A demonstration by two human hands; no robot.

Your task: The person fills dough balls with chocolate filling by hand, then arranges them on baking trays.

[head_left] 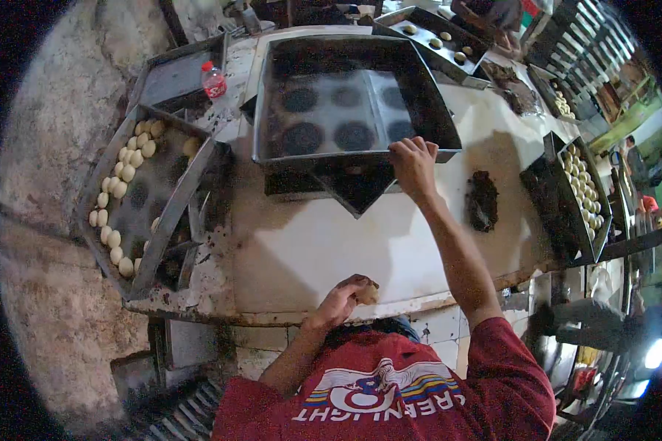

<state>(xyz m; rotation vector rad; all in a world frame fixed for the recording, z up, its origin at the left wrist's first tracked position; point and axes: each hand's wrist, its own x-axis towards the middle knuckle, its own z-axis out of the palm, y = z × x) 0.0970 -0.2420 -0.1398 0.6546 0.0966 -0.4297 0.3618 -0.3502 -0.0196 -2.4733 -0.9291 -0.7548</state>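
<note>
A deep metal tray (324,158) rests on top of other dark trays (357,192) on the pale worktop, its floor marked with several dark round patches. My right hand (415,163) is closed over the near right part of its rim. Close to the table's front edge, my left hand (340,300) pinches a small tan, brownish lump of dough (368,294). Its fingers partly cover the lump. To the right of the tray, a dark crumbly heap of filling (482,201) lies on the worktop, touched by neither hand.
On the left, a tray of round dough balls (99,253) leans over other trays. A red-capped bottle (213,81) stands near another tray (173,77). More dough balls fill a tray (587,195) at right; a further tray (438,42) sits at the back. A person (635,162) is visible far right.
</note>
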